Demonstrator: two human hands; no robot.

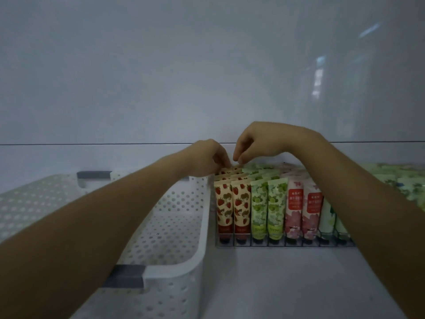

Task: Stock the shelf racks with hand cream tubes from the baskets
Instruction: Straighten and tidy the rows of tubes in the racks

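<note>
White basket point(197, 226): perforated plastic, on the shelf point(276, 284) just left of the rack. I read it as parked there so the reach from basket to rack is short.
Wire rack point(276, 245): low front rail with dividers that make narrow lanes. Caps drop behind the rail, which keeps the tubes from sliding out.
Strawberry tubes point(232, 203): two leftmost lanes, queued front to back.
Green tubes point(269, 203): next two lanes.
Pink tubes point(303, 208): lanes after that. My right forearm hides the lanes beyond.
Orientation: caps down, flat crimped ends up, long axis near vertical with a slight backward lean, prints facing me.
Back strawberry tube point(230, 168): rear of the strawberry lanes, only its crimp showing.
Left hand point(207, 157): fingers point(224, 165) curled down, look to be pinching that crimp. Probably seating it cap-first.
Right hand point(257, 141): fingertips bunched together just above the same spot. Can't tell whether they grip the tube or only steady it, because of blur.
Why two hands: my guess is one guides and the other squares the tube in a tight lane.
Loose green pile point(402, 180): far right, container not visible.
Second basket point(34, 199): far left, well apart from the rack.
</note>
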